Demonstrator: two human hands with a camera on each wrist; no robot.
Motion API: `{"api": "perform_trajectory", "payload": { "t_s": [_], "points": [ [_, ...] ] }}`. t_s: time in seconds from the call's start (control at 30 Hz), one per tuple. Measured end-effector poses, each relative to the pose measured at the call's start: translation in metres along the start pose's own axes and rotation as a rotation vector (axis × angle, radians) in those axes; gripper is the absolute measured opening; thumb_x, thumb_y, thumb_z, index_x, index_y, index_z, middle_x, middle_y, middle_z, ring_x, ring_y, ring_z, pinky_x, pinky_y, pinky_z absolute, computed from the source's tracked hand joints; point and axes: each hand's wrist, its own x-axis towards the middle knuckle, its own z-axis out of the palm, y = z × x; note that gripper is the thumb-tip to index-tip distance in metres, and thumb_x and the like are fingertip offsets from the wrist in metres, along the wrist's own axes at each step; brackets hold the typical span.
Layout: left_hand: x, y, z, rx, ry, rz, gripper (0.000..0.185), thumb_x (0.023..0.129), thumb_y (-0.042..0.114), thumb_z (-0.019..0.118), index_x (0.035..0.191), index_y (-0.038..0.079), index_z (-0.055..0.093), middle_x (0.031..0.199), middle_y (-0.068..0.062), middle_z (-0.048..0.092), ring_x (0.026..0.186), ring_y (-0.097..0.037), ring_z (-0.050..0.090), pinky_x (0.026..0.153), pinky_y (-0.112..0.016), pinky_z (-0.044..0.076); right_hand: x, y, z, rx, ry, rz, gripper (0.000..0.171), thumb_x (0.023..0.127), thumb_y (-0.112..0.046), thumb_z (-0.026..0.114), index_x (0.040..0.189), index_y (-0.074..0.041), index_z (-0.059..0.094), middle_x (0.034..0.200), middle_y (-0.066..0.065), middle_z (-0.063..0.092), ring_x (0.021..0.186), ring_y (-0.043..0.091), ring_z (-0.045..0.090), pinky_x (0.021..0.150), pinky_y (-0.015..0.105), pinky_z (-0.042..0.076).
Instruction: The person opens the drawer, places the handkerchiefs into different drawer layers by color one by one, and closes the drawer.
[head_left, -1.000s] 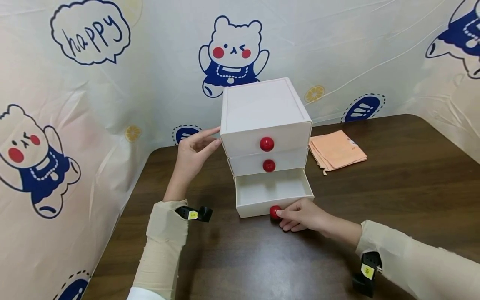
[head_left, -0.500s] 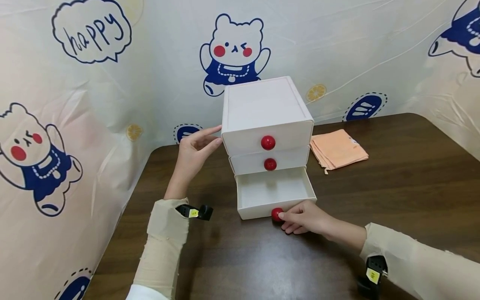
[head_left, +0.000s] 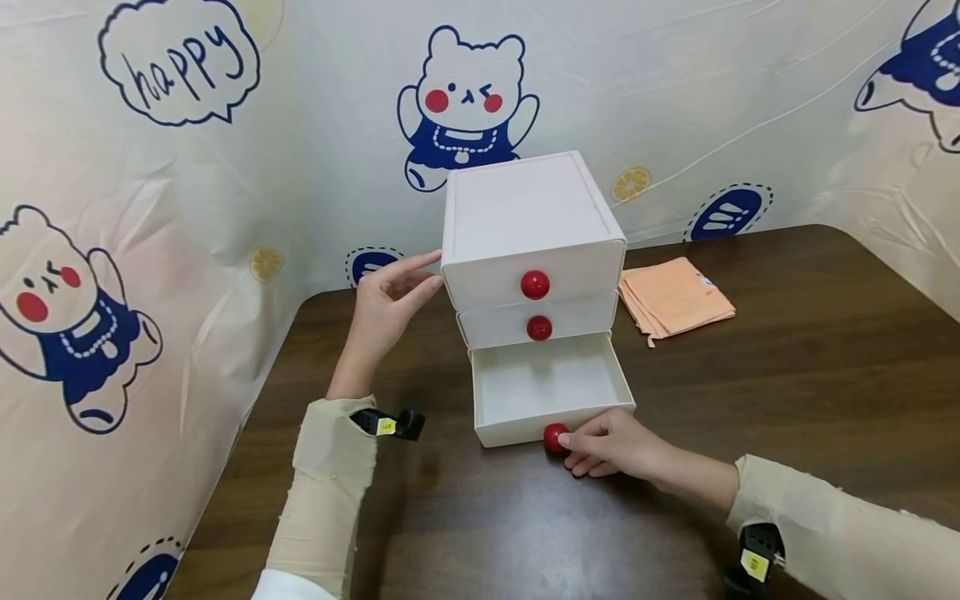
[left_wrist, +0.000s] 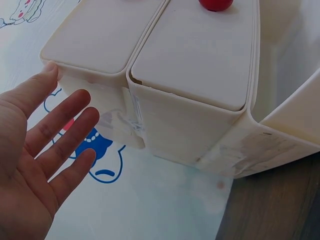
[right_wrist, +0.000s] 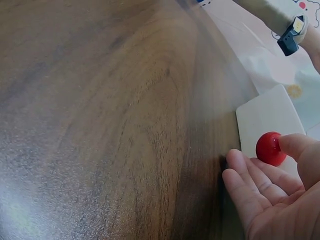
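A white three-drawer cabinet [head_left: 525, 217] stands on the dark wooden table [head_left: 787, 375]. Its top and middle drawers are closed, each with a red knob. The bottom drawer [head_left: 547, 387] is pulled out and looks empty. My right hand [head_left: 611, 450] pinches that drawer's red knob [head_left: 554, 437]; the right wrist view shows the thumb on the knob [right_wrist: 270, 148] with my fingers [right_wrist: 250, 180] curled beneath. My left hand [head_left: 390, 304] lies with straight fingers against the cabinet's left side. In the left wrist view the open palm [left_wrist: 45, 150] touches the cabinet [left_wrist: 190, 75] at one fingertip.
A folded orange cloth [head_left: 675, 300] lies on the table to the right of the cabinet. A plastic sheet printed with cartoon bears [head_left: 465, 100] walls in the table at the back and on the left.
My right hand has drawn the bottom drawer a little further out toward me. My left hand has stayed against the cabinet's side.
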Motion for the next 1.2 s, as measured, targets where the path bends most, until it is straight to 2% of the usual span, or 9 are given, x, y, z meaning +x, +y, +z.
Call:
{"api": "perform_trajectory", "payload": {
  "t_s": [0.43, 0.87, 1.2],
  "points": [
    [0.0005, 0.0002, -0.0008, 0.007, 0.004, 0.002, 0.033, 0.087, 0.006, 0.063, 0.119, 0.000, 0.060, 0.100, -0.018, 0.066, 0.086, -0.019, 0.063, 0.076, -0.028, 0.049, -0.0015, 0.0013, 0.0035, 0.022, -0.003, -0.028, 0.037, 0.090, -0.024, 0.060, 0.100, 0.010, 0.066, 0.081, 0.015, 0.068, 0.073, 0.023, 0.066, 0.067, 0.037, 0.054],
    [0.0011, -0.0016, -0.0002, -0.003, -0.001, 0.004, 0.033, 0.087, 0.005, 0.063, 0.119, 0.000, 0.060, 0.099, -0.017, 0.066, 0.085, -0.017, 0.062, 0.076, -0.028, 0.049, -0.0023, -0.0016, 0.0056, 0.029, 0.007, -0.003, 0.036, 0.089, -0.023, 0.059, 0.099, 0.011, 0.064, 0.080, 0.015, 0.068, 0.071, 0.021, 0.066, 0.066, 0.037, 0.054],
    [0.0012, -0.0007, 0.0000, 0.011, 0.001, 0.000, 0.033, 0.087, 0.006, 0.063, 0.119, 0.000, 0.060, 0.100, -0.018, 0.066, 0.085, -0.017, 0.063, 0.076, -0.026, 0.049, -0.0031, -0.0022, 0.0030, 0.012, -0.023, 0.023, 0.036, 0.090, -0.024, 0.059, 0.099, 0.011, 0.064, 0.081, 0.014, 0.067, 0.072, 0.020, 0.065, 0.065, 0.037, 0.054]
  ]
}}
